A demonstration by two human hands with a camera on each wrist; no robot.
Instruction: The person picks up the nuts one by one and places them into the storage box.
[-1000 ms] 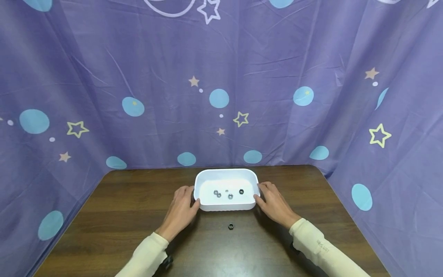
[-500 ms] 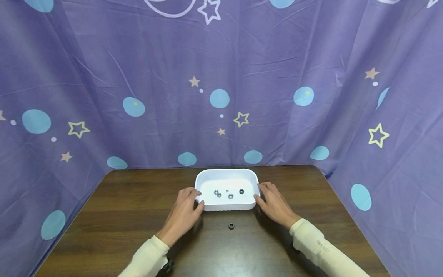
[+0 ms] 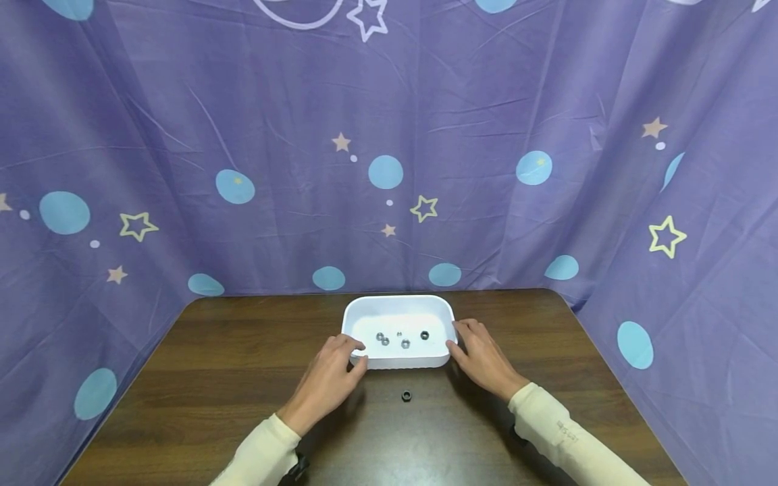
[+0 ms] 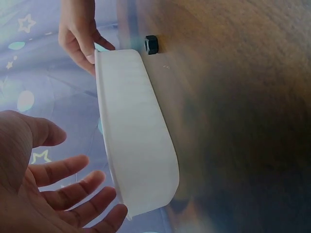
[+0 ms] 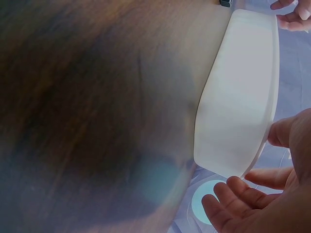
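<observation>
A white plastic tray (image 3: 398,362) stands toward the back of the table, holding several small silver nuts (image 3: 405,344) and one black nut (image 3: 425,335). Another black hex nut (image 3: 406,396) lies on the table in front of it. My left hand (image 3: 328,378) hovers over the tray's front left corner, thumb and fingers spread with nothing between them. In the left wrist view its fingertips overlap the rim. At the right end, my right hand (image 3: 483,358) holds the tray's corner with thumb and index finger, the other fingers loosely bent in the right wrist view.
The brown wooden table (image 3: 243,358) reaches back to a purple patterned curtain (image 3: 389,135), which also hangs along both sides. Dark straps show at both wrists.
My left hand has let go of the tray's left end and moved right and slightly toward me, over the front left corner. The right hand and tray stay put.
</observation>
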